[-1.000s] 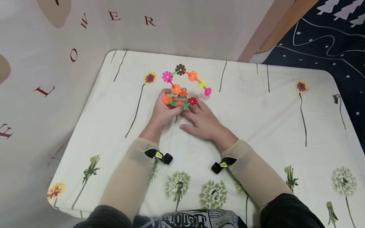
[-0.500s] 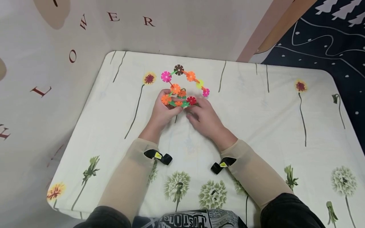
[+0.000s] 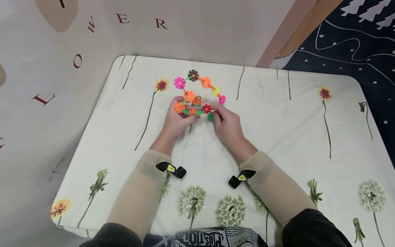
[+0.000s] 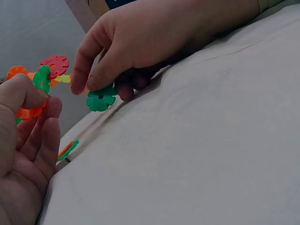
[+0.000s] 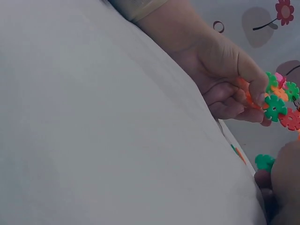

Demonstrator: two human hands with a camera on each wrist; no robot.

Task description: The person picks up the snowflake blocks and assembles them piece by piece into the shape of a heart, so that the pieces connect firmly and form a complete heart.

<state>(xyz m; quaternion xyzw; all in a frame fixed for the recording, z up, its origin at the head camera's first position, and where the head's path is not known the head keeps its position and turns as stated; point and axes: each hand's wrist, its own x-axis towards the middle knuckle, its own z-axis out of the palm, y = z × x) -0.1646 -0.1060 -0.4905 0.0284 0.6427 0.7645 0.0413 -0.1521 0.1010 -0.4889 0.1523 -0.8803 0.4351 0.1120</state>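
My left hand [image 3: 176,120] pinches a chain of interlocking plastic snowflake discs between thumb and fingers. From an orange disc [image 3: 179,108] the chain runs up past a pink disc [image 3: 179,82] to a brown disc [image 3: 193,75], then rightward and down to another pink one. A red disc [image 3: 206,108] ends the strand beside a green disc [image 4: 41,78] at my left fingertips. My right hand [image 3: 229,125], just right of the red disc, pinches a loose green disc [image 4: 101,99]. In the head view its thumb partly covers that disc [image 3: 210,117].
Under both hands lies a white tablecloth [image 3: 277,120] printed with flowers. A green and orange piece [image 4: 69,150] rests on the cloth beyond my left fingers. Behind the table rises a pale lettered wall [image 3: 200,41]; a dark patterned cloth [image 3: 345,48] hangs at the right.
My right hand's fingers have gone from spread to curled, and the hand has shifted slightly right. A green disc now shows beneath its thumb. The left hand and chain stay nearly still.
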